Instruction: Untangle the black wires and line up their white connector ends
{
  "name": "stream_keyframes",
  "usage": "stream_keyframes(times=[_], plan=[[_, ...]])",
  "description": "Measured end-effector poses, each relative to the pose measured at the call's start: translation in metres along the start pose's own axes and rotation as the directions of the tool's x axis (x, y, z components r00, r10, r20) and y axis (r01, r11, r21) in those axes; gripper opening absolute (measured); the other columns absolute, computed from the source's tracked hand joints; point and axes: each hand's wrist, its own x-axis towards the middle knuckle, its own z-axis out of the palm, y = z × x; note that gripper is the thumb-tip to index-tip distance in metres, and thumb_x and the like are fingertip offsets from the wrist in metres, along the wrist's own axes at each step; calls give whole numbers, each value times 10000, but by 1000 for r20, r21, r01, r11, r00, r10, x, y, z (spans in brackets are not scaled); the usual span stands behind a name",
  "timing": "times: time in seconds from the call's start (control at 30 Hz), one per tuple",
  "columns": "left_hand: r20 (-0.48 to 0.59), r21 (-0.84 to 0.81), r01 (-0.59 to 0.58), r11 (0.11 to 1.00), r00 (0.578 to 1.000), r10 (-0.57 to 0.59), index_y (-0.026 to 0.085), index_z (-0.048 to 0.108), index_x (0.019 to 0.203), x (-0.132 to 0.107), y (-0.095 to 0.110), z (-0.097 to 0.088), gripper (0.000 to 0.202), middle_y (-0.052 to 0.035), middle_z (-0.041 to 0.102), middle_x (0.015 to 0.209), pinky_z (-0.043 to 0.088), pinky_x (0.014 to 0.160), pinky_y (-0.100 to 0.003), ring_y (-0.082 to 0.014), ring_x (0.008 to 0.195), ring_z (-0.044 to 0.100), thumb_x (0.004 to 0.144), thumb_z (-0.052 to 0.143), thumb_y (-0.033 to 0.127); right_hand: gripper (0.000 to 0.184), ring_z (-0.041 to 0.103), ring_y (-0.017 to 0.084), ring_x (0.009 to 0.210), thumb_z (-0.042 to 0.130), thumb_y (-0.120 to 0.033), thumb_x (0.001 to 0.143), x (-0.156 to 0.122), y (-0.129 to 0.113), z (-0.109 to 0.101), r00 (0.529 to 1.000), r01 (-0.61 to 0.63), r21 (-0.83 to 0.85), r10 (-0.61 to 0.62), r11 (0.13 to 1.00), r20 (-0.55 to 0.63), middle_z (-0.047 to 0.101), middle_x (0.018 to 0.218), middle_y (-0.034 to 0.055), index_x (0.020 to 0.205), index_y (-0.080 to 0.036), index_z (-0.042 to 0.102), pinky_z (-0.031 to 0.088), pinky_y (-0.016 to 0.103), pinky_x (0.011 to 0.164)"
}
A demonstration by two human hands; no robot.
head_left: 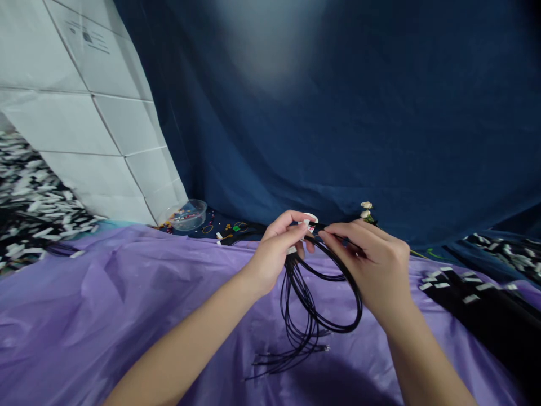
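Observation:
My left hand (276, 248) is closed in a pinch on the top of a bundle of thin black cords (310, 307) that hangs down in loops to the purple sheet (127, 293). A small white tag or strip of tape shows between its fingers. My right hand (372, 262) is closed too, its fingers pinching the same bundle just to the right, at the upper end of the loop. The cords' loose ends with small metal tips lie on the sheet below my hands.
A clear plastic bowl (188, 215) with small beads stands at the back left, with loose bits beside it. Tagged black cords lie in piles at the right (473, 293) and far left (29, 197). White panels (84, 113) and a blue cloth backdrop (338, 113) rise behind.

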Motion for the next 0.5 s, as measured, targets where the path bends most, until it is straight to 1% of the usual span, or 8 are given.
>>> stream_keyframes(times=[0.2, 0.5], plan=[[3, 2, 5, 1000, 1000, -5, 178, 625, 916, 0, 0, 0, 114, 6, 607, 746, 384, 538, -195, -75, 589, 558, 852, 602, 268, 70, 534, 74, 575, 627, -166, 864, 0, 0, -1, 1000, 16, -10, -16, 1000, -7, 617, 688, -11, 839, -170, 692, 389, 218, 567], [-18, -20, 48, 999, 999, -48, 174, 630, 906, -1, -2, 1, 134, 0, 600, 745, 380, 545, -188, -72, 587, 542, 841, 614, 290, 107, 539, 83, 569, 594, -196, 889, -1, 0, 0, 1000, -1, -15, 1, 1000, 15, 608, 676, -5, 856, -177, 694, 396, 225, 581]])
